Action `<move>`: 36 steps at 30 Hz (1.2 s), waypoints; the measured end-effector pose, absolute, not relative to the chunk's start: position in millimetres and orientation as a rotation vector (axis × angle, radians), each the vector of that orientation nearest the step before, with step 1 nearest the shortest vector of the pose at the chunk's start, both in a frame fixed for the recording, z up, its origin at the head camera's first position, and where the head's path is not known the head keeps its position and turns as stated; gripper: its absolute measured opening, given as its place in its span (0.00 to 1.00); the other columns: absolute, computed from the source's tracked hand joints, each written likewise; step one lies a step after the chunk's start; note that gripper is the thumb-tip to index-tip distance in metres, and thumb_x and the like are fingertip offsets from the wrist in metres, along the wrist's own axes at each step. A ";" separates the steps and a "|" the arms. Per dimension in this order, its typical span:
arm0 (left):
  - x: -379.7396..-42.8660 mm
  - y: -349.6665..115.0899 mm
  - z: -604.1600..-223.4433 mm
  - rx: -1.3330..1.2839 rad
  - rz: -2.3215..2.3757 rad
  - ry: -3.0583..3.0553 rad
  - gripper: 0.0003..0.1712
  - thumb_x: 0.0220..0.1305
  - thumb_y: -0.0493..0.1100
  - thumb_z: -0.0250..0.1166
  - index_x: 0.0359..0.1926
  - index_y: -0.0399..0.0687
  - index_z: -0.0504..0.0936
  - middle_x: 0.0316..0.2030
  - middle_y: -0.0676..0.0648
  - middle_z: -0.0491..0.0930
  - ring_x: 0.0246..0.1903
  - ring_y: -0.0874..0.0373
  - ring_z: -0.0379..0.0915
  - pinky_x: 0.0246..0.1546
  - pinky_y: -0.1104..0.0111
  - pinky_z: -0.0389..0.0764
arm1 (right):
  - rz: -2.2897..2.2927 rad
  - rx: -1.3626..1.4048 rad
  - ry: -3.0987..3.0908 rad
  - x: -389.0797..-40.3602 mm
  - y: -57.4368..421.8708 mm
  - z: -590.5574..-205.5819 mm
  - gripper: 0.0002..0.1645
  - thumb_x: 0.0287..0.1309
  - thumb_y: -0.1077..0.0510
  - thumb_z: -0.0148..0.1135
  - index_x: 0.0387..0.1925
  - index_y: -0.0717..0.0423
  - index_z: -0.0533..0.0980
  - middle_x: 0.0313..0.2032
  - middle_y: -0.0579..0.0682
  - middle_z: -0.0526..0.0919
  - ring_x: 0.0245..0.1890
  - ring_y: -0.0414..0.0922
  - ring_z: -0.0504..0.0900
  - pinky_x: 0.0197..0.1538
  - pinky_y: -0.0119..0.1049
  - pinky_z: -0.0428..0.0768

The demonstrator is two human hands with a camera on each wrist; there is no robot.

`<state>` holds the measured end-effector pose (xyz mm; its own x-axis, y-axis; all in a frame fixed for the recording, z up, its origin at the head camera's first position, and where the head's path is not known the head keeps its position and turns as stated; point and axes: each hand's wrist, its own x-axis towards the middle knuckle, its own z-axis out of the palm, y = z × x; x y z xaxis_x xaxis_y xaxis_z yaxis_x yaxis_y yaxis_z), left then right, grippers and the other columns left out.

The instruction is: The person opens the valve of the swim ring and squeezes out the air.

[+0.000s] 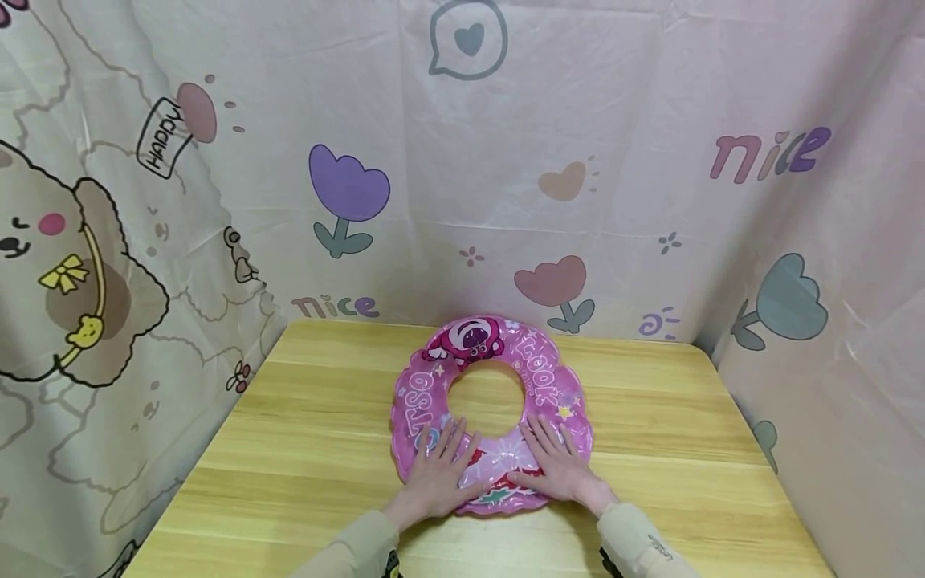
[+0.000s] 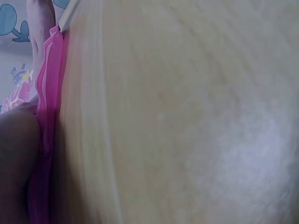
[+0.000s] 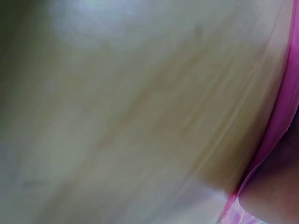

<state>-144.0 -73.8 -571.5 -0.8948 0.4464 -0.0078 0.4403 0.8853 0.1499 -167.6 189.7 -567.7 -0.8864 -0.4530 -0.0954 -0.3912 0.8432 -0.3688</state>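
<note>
A pink inflatable swim ring (image 1: 542,361) with printed letters, stars and a cartoon bear lies flat on the wooden table, puffed up with a wavy outer edge. My left hand (image 1: 438,474) rests on its near left part, fingers spread and straight. On the near right part lies my right hand (image 1: 556,466), its fingers also extended and the thumb pointing inward. Both palms touch the top of the ring. The left wrist view catches the ring's pink side (image 2: 49,88) beside part of the hand. A pink edge (image 3: 280,112) also shows in the right wrist view.
The light wooden table (image 1: 311,417) spreads around the ring on all sides. Behind it and at both sides hangs a pale cloth (image 1: 448,160) printed with tulips, hearts and words. The ring's far edge lies close to the back cloth.
</note>
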 end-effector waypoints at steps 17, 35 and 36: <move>-143.3 -76.0 -583.3 0.673 0.334 3.029 0.48 0.69 0.78 0.41 0.79 0.58 0.56 0.81 0.44 0.44 0.81 0.45 0.35 0.77 0.42 0.23 | -0.419 -0.649 2.891 -169.1 191.4 -581.7 0.60 0.60 0.20 0.49 0.80 0.47 0.46 0.81 0.50 0.39 0.82 0.52 0.40 0.81 0.58 0.34; -146.1 -81.1 -574.3 0.694 0.424 2.957 0.47 0.68 0.76 0.46 0.78 0.58 0.57 0.81 0.44 0.46 0.81 0.42 0.39 0.77 0.37 0.35 | -0.427 -0.627 2.865 -171.0 192.3 -580.9 0.59 0.60 0.20 0.49 0.80 0.47 0.46 0.82 0.49 0.39 0.82 0.52 0.40 0.81 0.57 0.33; -146.2 -81.0 -574.2 0.688 0.417 2.953 0.47 0.68 0.76 0.45 0.79 0.59 0.57 0.81 0.44 0.45 0.81 0.43 0.38 0.77 0.37 0.35 | -0.427 -0.625 2.865 -171.2 192.3 -580.8 0.59 0.60 0.20 0.49 0.80 0.47 0.46 0.81 0.49 0.39 0.82 0.52 0.40 0.81 0.56 0.33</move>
